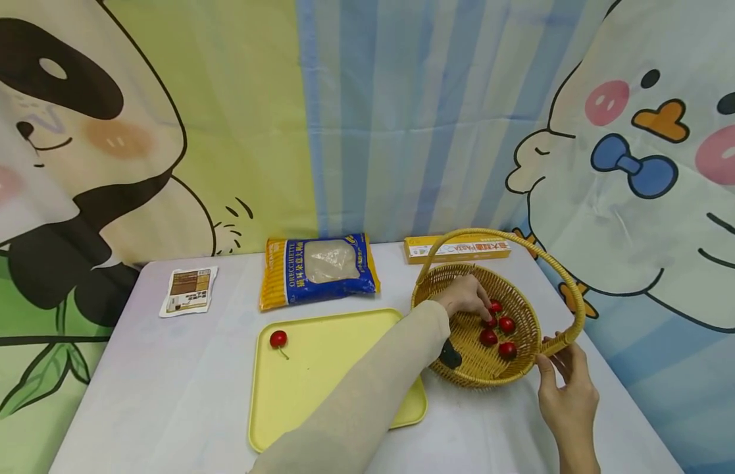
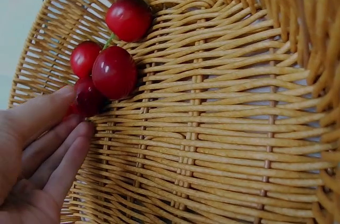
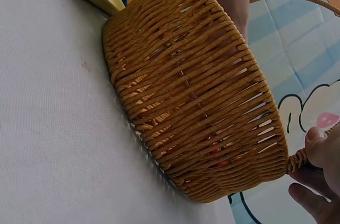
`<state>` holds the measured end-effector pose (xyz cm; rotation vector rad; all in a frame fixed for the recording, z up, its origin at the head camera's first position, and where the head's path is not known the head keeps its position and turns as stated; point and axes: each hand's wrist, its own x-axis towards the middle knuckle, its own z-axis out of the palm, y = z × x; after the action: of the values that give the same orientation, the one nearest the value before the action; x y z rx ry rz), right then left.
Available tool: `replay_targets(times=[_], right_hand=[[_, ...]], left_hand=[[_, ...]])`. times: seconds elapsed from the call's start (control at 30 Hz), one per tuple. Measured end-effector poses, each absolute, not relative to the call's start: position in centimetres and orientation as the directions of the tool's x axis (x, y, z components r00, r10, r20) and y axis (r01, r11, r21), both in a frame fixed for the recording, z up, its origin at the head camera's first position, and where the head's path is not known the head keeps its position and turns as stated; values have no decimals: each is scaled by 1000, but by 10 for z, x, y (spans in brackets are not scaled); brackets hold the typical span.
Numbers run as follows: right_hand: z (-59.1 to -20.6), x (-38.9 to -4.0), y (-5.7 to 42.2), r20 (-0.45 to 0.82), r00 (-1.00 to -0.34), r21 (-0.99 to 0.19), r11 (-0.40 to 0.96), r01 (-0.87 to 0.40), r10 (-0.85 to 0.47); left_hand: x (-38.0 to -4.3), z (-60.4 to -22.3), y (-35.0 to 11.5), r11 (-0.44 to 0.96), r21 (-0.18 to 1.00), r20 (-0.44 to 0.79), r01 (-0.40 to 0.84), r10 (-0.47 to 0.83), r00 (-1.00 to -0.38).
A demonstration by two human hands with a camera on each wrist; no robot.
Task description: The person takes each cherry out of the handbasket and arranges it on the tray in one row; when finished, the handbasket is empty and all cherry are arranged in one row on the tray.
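A wicker basket [image 1: 480, 378] with a tall arched handle [image 1: 545, 253] stands on the table, several red cherries [image 1: 507, 350] at its right side. My left hand [image 1: 464, 296] reaches down into it. In the left wrist view, its thumb and fingers [image 2: 56, 163] pinch a cherry [image 2: 69, 111] that is mostly hidden, beside a dark red cherry [image 2: 90, 96]. At the basket's right rim, my right hand [image 1: 571, 392] grips the foot of the handle; the right wrist view shows the thumb [image 3: 316, 147] on the wrapped foot. One cherry [image 1: 278, 339] with a green stem lies elsewhere.
The lone cherry is on a yellow tray [image 1: 320, 355], left of the basket and partly under my left sleeve [image 1: 355, 395]. Behind stand a blue and yellow pasta bag [image 1: 320, 270] and a long orange box [image 1: 456, 249]. A small packet [image 1: 189, 291] lies at the left.
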<state>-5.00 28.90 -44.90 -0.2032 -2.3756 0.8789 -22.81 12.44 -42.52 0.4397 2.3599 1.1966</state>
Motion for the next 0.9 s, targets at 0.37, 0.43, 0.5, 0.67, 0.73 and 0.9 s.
replay_targets(times=[0.37, 0.43, 0.5, 0.67, 0.73, 0.9], right_hand=[[-449, -50, 289, 488, -813, -626, 776, -72, 318], [-450, -50, 289, 491, -810, -628, 774, -75, 320], [-451, -50, 289, 494, -808, -630, 772, -78, 321], [-450, -50, 288, 488, -808, -636, 768, -71, 330], [-450, -50, 288, 487, -808, -637, 768, -68, 332], [-449, -50, 289, 502, -803, -637, 765, -92, 322]], left_hand=[[-224, -432, 128, 561, 825, -257, 69, 482, -838], [-223, -433, 129, 565, 822, -259, 69, 479, -839], [-223, -434, 129, 566, 821, -256, 71, 477, -841], [-221, -435, 128, 566, 819, -236, 93, 480, -845], [-221, -435, 128, 563, 822, -233, 92, 479, -846], [-221, -428, 126, 542, 835, -218, 99, 490, -844]])
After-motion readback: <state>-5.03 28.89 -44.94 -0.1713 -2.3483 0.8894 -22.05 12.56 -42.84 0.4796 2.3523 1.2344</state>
